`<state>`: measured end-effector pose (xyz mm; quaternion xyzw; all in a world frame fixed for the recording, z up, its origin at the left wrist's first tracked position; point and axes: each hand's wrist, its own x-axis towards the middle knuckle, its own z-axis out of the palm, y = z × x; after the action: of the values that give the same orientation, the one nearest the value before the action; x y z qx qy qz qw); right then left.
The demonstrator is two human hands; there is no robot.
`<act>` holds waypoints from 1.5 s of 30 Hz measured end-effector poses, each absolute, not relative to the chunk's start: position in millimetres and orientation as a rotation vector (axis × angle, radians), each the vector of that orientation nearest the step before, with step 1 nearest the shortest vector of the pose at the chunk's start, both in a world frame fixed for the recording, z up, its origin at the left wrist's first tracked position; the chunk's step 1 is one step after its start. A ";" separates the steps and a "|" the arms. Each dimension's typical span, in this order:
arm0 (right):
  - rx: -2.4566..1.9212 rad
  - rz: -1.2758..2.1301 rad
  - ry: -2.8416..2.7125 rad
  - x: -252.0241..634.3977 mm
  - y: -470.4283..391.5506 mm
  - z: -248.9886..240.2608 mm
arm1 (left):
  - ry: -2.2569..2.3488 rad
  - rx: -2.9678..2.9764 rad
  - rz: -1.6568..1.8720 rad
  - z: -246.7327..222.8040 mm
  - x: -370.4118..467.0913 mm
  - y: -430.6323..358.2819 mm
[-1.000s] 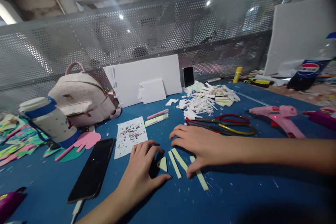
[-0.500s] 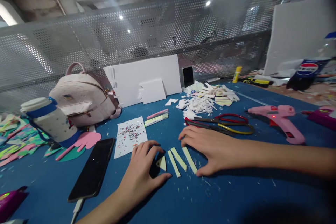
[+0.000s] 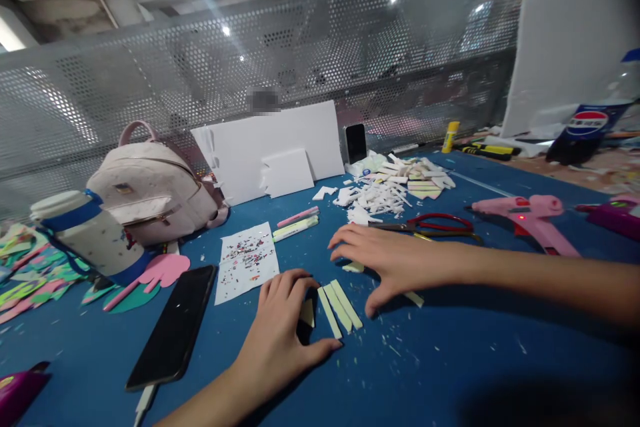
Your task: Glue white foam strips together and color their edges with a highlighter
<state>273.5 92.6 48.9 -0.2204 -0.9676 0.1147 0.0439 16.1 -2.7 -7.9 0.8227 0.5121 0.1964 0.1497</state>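
Three pale yellow foam strips lie side by side on the blue table, between my hands. My left hand rests at their left with fingers apart, its thumb tip by the lower end of the leftmost strip. A small yellow foam piece sits partly hidden under its curve. To the right of the strips, my right hand is spread, thumb and fingers wide apart with nothing held. More yellow pieces show partly beneath it. Red-handled scissors lie just behind my right forearm, partly covered.
A pink glue gun with a lit red light lies at right. White foam scraps are heaped behind. At left are a phone on a cable, a tumbler, a backpack and a glitter-strewn paper. Highlighters lie mid-table.
The rightmost strip now sits close against the others. My right hand has lifted off it and moved slightly back, fingers spread. My left hand has shifted a little right, towards the strips.
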 end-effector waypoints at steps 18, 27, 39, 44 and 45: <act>-0.859 0.322 -2.993 285.8 114.6 60.7 | 1.479 2.370 0.564 -7.4 15.6 -6.4; -1.015 0.391 -3.116 317.2 87.4 63.6 | 1.482 2.351 0.580 -6.4 14.2 -6.6; -1.047 0.546 -3.108 344.3 83.8 64.6 | 1.491 2.340 0.566 -6.6 14.2 -7.1; -0.984 0.572 -3.165 343.2 72.8 73.1 | 1.484 2.340 0.574 -7.5 16.5 -6.1; -0.958 0.585 -3.184 342.2 71.7 75.4 | 1.484 2.340 0.574 -7.5 16.9 -6.0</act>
<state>342.2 71.7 75.4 -0.2819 -0.9366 0.1722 -0.1172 16.9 -6.0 -7.5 0.8169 0.5180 0.2005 0.1555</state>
